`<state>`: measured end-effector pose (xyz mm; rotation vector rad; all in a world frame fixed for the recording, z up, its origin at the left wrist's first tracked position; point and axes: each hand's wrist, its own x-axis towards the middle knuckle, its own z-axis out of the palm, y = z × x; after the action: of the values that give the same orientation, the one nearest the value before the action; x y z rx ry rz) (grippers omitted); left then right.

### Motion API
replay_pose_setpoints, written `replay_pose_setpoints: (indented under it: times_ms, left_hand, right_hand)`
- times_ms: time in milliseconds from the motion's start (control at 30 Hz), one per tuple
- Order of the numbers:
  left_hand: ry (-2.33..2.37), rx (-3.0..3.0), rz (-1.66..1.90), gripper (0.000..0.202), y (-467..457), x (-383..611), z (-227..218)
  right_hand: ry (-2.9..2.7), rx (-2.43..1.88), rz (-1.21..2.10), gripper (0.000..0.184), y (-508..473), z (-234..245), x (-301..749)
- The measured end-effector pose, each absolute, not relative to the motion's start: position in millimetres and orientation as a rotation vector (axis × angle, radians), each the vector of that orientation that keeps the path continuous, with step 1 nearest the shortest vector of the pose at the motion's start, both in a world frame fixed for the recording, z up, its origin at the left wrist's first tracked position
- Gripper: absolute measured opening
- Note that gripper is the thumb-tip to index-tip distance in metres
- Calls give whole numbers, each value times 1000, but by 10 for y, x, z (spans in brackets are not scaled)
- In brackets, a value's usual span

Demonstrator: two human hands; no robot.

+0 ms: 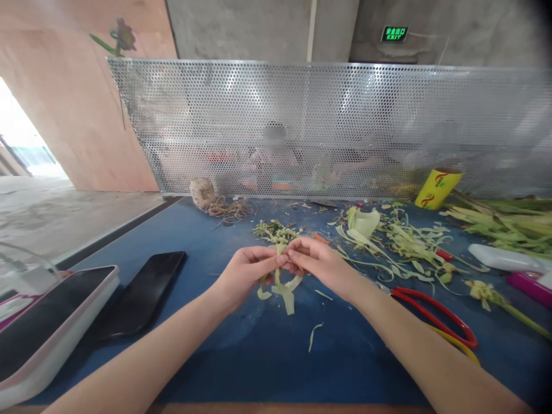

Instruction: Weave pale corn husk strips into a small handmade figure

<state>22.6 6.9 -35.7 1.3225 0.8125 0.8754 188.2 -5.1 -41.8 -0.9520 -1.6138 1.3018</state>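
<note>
My left hand (250,270) and my right hand (321,265) meet over the middle of the blue table. Between their pinched fingertips is a bunch of pale green plant strips (285,296), whose flat ends hang down below the fingers. A tuft of small greenish-yellow sprigs (276,231) shows just beyond the fingertips; I cannot tell whether it belongs to the bunch or lies on the table. The fingers hide the middle of the bunch. Beside my right forearm lie scissors (437,315) with a red and a yellow handle, partly covered by the arm.
A black phone (144,296) and a white-cased device (56,322) lie left. Twine (230,210) is at the back. Plant scraps (414,241), a yellow tube (437,188) and green stalks (509,224) are right. A perforated metal screen (310,115) stands behind; a person sits beyond it.
</note>
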Motion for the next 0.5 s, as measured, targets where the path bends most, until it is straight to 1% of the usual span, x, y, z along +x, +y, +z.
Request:
replay_pose_setpoints:
  times_ms: [100,367,433,500]
  left_hand:
    - [853,1366,911,12,72,227,-360]
    - [886,1403,920,18,64,235,-330]
    - [861,1373,930,16,75,226,-337]
    - [820,1308,953,15,87,219,-344]
  right_hand:
    - [-1718,-1013,1221,18,-52,-389,1931]
    - [-1831,-1069,1067,21,-24,-310,2076]
    - [-1858,-1097,1031,21,-26,-307,2077]
    - [-1843,-1130,906,18,-32,-321,2054]
